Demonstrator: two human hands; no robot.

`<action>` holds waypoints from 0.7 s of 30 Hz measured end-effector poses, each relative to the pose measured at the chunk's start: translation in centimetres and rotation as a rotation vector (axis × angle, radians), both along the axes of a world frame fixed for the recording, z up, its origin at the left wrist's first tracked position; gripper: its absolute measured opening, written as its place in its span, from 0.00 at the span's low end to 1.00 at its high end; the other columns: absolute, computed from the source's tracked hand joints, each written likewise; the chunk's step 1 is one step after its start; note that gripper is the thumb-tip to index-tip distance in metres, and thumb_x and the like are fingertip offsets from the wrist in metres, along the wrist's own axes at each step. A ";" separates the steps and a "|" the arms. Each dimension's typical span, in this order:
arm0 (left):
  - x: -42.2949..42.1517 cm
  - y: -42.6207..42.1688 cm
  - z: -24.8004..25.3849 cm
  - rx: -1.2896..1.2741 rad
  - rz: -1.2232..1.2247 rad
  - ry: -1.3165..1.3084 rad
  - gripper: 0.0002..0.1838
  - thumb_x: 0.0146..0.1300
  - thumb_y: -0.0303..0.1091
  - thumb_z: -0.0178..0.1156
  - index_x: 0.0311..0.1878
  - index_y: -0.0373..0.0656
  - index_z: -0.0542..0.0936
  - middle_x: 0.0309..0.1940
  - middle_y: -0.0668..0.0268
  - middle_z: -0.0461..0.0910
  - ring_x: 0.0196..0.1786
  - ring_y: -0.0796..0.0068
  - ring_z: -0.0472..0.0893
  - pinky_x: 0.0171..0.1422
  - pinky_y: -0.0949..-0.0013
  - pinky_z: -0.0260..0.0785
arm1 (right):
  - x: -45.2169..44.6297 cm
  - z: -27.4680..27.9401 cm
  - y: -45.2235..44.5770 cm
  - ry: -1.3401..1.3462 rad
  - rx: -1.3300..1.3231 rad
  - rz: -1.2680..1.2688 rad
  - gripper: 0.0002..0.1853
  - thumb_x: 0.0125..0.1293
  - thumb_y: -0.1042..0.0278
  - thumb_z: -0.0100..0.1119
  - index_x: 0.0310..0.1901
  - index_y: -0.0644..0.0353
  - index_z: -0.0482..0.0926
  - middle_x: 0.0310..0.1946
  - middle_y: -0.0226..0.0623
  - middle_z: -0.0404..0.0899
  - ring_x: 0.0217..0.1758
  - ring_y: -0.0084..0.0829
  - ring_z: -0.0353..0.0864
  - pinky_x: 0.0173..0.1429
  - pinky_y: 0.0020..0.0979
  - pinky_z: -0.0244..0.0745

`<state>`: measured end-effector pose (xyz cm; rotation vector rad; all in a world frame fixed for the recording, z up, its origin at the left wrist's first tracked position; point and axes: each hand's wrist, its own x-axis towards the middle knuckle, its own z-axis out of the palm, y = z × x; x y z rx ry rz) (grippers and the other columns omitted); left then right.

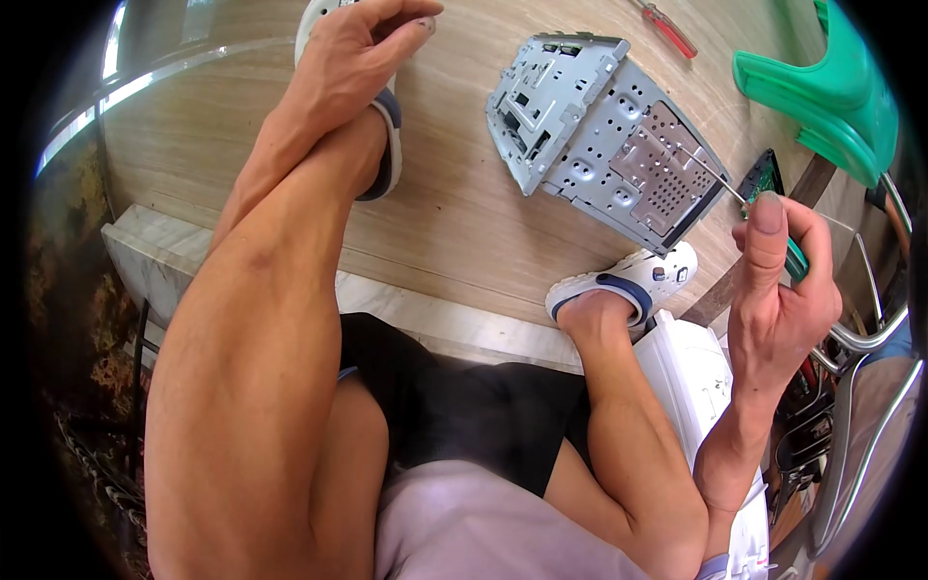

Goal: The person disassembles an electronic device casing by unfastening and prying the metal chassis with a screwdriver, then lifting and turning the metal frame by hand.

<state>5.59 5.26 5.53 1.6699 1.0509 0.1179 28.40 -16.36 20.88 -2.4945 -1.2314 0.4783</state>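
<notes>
My right hand (pixel 785 280) is closed around the green handle of a screwdriver (pixel 797 259). The thin shaft points up and left, its end over the perforated plate on a grey metal chassis (pixel 594 155) with many holes and slots. That chassis lies tilted on the floor, and from this view I cannot tell whether the tip touches it. Up at the top left, my left hand (pixel 360 53) rests by my ankle and white clog, thumb and forefinger apart, with nothing visible in it. A green circuit board (pixel 762 182) lies just beyond my right hand.
A red-handled screwdriver (pixel 669 31) lies on the wood-look floor (pixel 445 193) at the top. The green plastic stool (pixel 822 97) stands at the upper right. Beside my right leg is a white plastic casing (pixel 681 372); metal chair legs (pixel 875 333) are farther right.
</notes>
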 end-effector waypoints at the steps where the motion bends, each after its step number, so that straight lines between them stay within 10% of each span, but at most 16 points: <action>1: 0.0 0.0 0.0 -0.012 0.005 -0.003 0.14 0.73 0.31 0.58 0.55 0.33 0.82 0.39 0.64 0.84 0.45 0.77 0.81 0.51 0.72 0.74 | -0.1 0.4 0.3 -0.010 -0.050 -0.023 0.17 0.75 0.55 0.62 0.40 0.64 0.82 0.25 0.31 0.81 0.30 0.18 0.79 0.36 0.21 0.71; 21: -0.2 0.2 -0.3 -0.006 -0.012 -0.003 0.14 0.72 0.30 0.58 0.55 0.33 0.82 0.40 0.62 0.84 0.46 0.74 0.82 0.53 0.70 0.75 | -2.0 1.1 2.1 -0.051 -0.030 0.040 0.19 0.73 0.54 0.65 0.33 0.64 0.82 0.18 0.31 0.77 0.21 0.19 0.77 0.27 0.22 0.68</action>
